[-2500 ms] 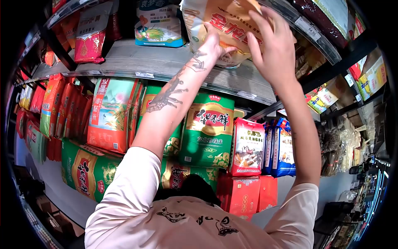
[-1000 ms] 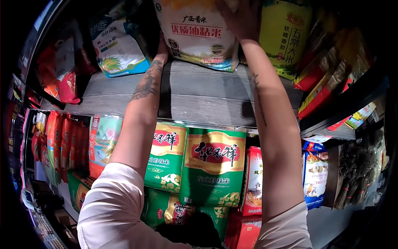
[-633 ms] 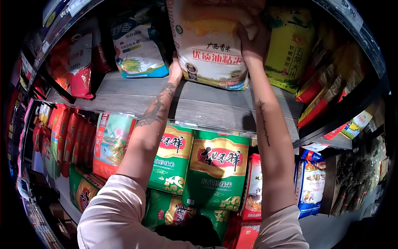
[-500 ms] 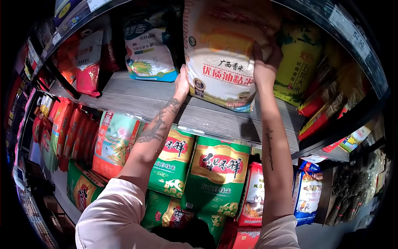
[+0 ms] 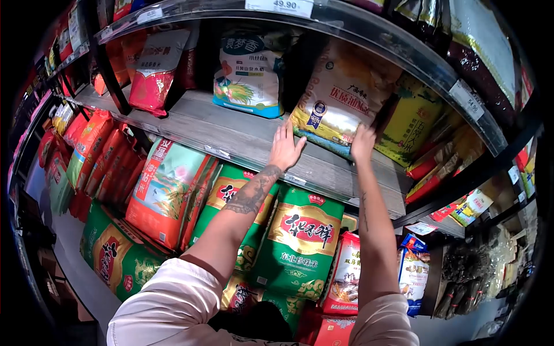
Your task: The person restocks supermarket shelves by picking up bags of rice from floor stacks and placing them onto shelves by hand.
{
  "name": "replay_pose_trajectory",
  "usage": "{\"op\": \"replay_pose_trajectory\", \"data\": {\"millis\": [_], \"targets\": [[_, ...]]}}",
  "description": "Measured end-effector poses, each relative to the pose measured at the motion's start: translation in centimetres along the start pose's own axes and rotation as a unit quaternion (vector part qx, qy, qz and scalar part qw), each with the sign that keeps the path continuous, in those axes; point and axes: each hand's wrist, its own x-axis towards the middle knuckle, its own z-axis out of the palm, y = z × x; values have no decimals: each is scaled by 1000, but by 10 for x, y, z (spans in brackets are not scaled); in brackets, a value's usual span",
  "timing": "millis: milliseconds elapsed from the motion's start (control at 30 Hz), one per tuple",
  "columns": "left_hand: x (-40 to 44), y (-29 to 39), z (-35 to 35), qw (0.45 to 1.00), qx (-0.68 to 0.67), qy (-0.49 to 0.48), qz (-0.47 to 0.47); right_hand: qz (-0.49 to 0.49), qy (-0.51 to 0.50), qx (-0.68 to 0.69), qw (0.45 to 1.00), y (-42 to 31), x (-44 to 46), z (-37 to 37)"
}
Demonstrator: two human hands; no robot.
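A white and yellow bag of rice (image 5: 340, 101) with red lettering stands on the grey wooden shelf (image 5: 193, 118), leaning back a little. My left hand (image 5: 287, 145) lies at the shelf's front with fingers stretched out, its tips by the bag's lower left corner. At the lower right corner, my right hand (image 5: 363, 143) has its fingers curled against the bag's edge; their tips are partly hidden. Left of it stands a white and blue rice bag (image 5: 249, 81). A yellow-green rice bag (image 5: 408, 120) is close on the right.
Above runs an upper shelf edge (image 5: 346, 33) with price tags. Green rice bags (image 5: 300, 242) and an orange rice bag (image 5: 158, 196) fill the level below. A red and white bag (image 5: 153, 75) stands further left, past a black upright (image 5: 107, 57).
The white and yellow bag has gone back and down onto the shelf. My left hand has come off its side and opened; my right hand has slid down to its lower corner.
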Motion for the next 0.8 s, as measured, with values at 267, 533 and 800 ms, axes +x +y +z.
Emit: {"op": "replay_pose_trajectory", "data": {"millis": [267,533,800], "targets": [[-194,2,-80,988,80,-70,116,-99,-91,-3,991,-64,-333,-30],[-723,-263,-221,852,-73,-495,-150,318,-298,-5,900,16,-808,-74],[-833,-330,-362,781,-53,-610,-123,487,-242,32,839,25,-918,-169]]}}
